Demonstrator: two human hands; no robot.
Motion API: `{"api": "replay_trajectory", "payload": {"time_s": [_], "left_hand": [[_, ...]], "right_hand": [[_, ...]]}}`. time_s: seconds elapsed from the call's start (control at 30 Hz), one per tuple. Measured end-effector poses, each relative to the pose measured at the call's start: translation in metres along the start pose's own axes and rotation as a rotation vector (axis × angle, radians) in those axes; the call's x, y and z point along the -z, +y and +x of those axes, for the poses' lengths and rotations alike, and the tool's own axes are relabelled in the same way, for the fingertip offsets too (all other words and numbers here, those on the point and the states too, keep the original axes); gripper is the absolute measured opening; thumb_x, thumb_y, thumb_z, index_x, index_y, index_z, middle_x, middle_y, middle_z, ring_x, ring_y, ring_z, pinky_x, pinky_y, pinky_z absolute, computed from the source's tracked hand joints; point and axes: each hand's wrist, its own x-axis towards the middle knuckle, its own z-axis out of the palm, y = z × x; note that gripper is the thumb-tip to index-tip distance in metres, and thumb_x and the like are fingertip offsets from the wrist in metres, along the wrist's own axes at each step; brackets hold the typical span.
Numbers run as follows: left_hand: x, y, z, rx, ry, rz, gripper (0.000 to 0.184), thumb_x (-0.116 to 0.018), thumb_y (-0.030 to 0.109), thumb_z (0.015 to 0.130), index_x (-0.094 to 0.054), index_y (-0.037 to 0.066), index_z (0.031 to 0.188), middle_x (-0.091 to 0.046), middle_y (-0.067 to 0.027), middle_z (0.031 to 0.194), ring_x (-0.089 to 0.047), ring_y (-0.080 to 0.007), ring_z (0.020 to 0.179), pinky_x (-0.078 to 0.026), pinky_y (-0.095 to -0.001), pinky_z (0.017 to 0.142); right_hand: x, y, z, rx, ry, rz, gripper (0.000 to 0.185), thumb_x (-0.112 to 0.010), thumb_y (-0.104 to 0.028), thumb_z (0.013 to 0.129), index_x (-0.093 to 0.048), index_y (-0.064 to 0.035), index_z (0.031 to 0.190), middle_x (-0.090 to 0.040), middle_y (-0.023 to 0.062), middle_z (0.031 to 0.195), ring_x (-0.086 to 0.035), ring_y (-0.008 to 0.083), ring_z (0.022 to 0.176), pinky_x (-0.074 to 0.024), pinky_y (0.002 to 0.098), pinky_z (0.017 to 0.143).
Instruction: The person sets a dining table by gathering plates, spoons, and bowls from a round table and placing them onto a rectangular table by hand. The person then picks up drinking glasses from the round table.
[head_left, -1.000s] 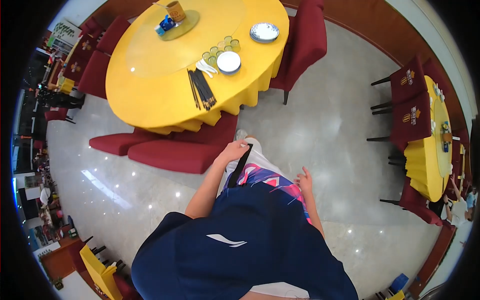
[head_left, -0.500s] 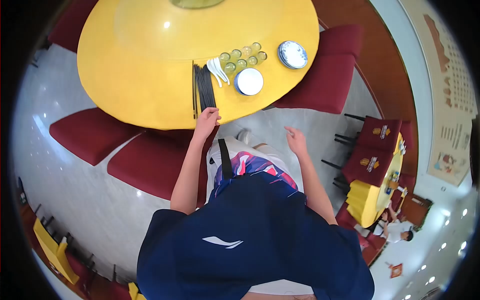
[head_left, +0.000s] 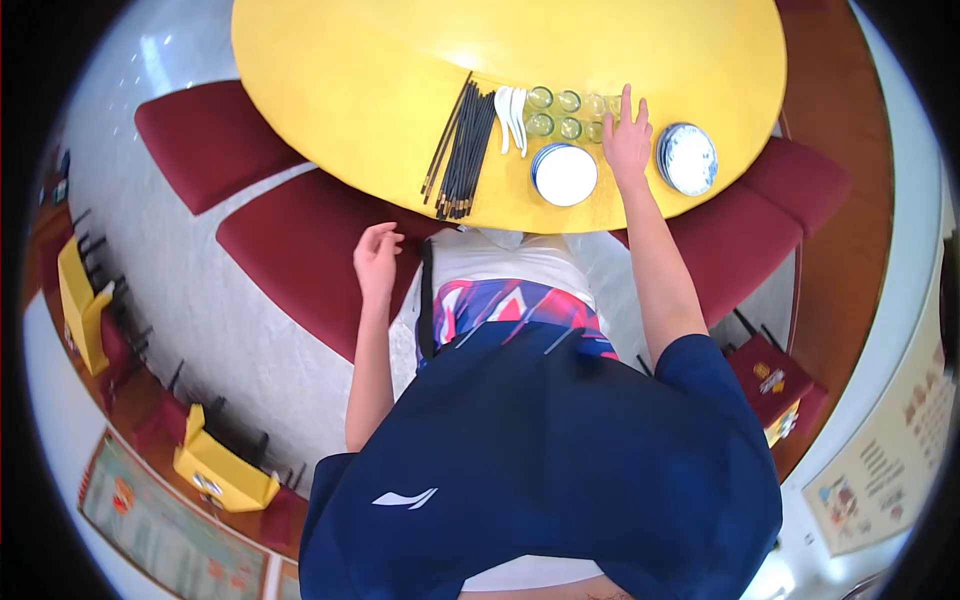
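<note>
My right hand (head_left: 628,140) reaches over the yellow table (head_left: 350,110), its fingers spread at the right end of several green-tinted glasses (head_left: 570,128); whether it touches one I cannot tell. My left hand (head_left: 378,258) hangs below the table edge, holding nothing, fingers loosely bent and apart. Left of the glasses lie white spoons (head_left: 511,120) and a bundle of black chopsticks (head_left: 467,155). A stack of white bowls (head_left: 565,175) sits in front of the glasses, and patterned plates (head_left: 687,159) are stacked just right of my right hand.
Dark red chairs (head_left: 300,245) stand at the table's near left side, with another red chair (head_left: 750,230) at the near right. Farther off are smaller yellow tables (head_left: 225,470) along the left and a red chair (head_left: 768,378) at the lower right.
The table has come nearer in view. My right hand has moved forward from beside my body to the glasses. My left hand has drawn back from the table edge near the chopsticks.
</note>
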Motion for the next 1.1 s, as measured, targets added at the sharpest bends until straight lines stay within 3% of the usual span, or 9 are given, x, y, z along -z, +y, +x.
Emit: {"api": "replay_trajectory", "payload": {"time_s": [0.1,0.2,0.37,0.47,0.53,0.63,0.73,0.87,1.1], "left_hand": [[-0.014,0.015,-0.025,0.086,0.222,0.012,0.017,-0.048,0.006,0.09,-0.061,0.001,0.099,-0.064,-0.0049,0.082,-0.054,-0.0071,0.066,-0.043,-0.0207,0.058],[-0.052,0.031,-0.036,0.225,0.336,-0.072,0.018,-0.048,0.007,0.09,-0.062,0.003,0.101,-0.066,-0.0048,0.082,-0.054,-0.0056,0.063,-0.042,-0.0184,0.056],[-0.14,0.083,-0.007,0.129,0.124,-0.04,0.017,-0.053,0.006,0.088,-0.057,0.001,0.103,-0.064,-0.0063,0.082,-0.055,-0.0068,0.065,-0.044,-0.0195,0.055],[-0.196,0.106,0.034,0.117,0.021,0.067,0.034,-0.061,0.012,0.084,-0.05,0.001,0.114,-0.06,-0.0098,0.089,-0.057,-0.0101,0.068,-0.047,-0.0221,0.053],[-0.229,0.11,0.062,0.002,-0.056,0.385,0.054,-0.067,0.019,0.08,-0.041,0.002,0.124,-0.056,-0.0168,0.099,-0.06,-0.0199,0.07,-0.05,-0.0293,0.06],[-0.264,0.109,0.096,-0.384,-0.114,0.846,0.078,-0.074,0.029,0.072,-0.032,0.003,0.133,-0.047,-0.0249,0.115,-0.062,-0.0267,0.079,-0.051,-0.0351,0.075],[-0.285,0.124,0.102,-0.342,-0.222,1.035,0.078,-0.072,0.024,0.071,-0.029,0.003,0.133,-0.039,-0.0286,0.124,-0.056,-0.0425,0.098,-0.05,-0.0417,0.08],[-0.302,0.117,0.098,-0.343,-0.232,1.134,0.078,-0.071,0.027,0.072,-0.029,0.004,0.134,-0.041,-0.0266,0.122,-0.058,-0.0391,0.096,-0.051,-0.0405,0.077],[-0.317,0.114,0.086,-0.311,-0.131,1.148,0.078,-0.072,0.02,0.072,-0.028,0.007,0.135,-0.037,-0.0264,0.122,-0.057,-0.0397,0.097,-0.05,-0.0413,0.079]], "right_hand": [[-0.025,0.013,0.021,-0.095,-0.107,0.111,0.055,-0.046,-0.032,0.091,-0.028,-0.0248,0.142,-0.04,0.0211,0.13,-0.049,0.0404,0.108,-0.0458,0.0476,0.083],[-0.042,0.035,0.024,-0.064,-0.158,0.2,0.052,-0.046,-0.031,0.091,-0.03,-0.0261,0.14,-0.039,0.0199,0.131,-0.052,0.0371,0.102,-0.0508,0.0449,0.074],[-0.02,0.047,0.032,0.044,-0.111,0.211,0.049,-0.051,-0.026,0.089,-0.038,-0.0305,0.136,-0.044,0.0161,0.126,-0.059,0.0333,0.089,-0.0542,0.0394,0.064],[-0.019,0.066,0.036,0.08,-0.132,0.175,0.047,-0.055,-0.023,0.085,-0.044,-0.0299,0.13,-0.044,0.0162,0.126,-0.06,0.032,0.086,-0.0547,0.0382,0.059],[-0.024,0.079,0.035,0.076,-0.146,0.189,0.045,-0.056,-0.023,0.084,-0.046,-0.0285,0.127,-0.043,0.0161,0.127,-0.061,0.0317,0.087,-0.0547,0.0383,0.058],[-0.023,0.098,0.035,0.096,-0.168,0.178,0.04,-0.058,-0.023,0.082,-0.05,-0.025,0.121,-0.042,0.0168,0.129,-0.061,0.0319,0.087,-0.0547,0.0388,0.057],[-0.018,0.105,0.034,0.085,-0.159,0.149,0.038,-0.06,-0.025,0.081,-0.051,-0.0221,0.117,-0.041,0.0184,0.129,-0.06,0.0326,0.085,-0.0546,0.0396,0.056],[0.0,0.096,0.026,0.039,-0.116,0.153,0.038,-0.062,-0.03,0.079,-0.052,-0.019,0.114,-0.04,0.0204,0.128,-0.06,0.0328,0.081,-0.0541,0.0402,0.052],[-0.03,0.112,0.032,0.025,-0.122,0.209,0.03,-0.059,-0.03,0.084,-0.053,-0.0215,0.112,-0.044,0.0179,0.12,-0.06,0.0331,0.079,-0.0535,0.0403,0.052]]}}
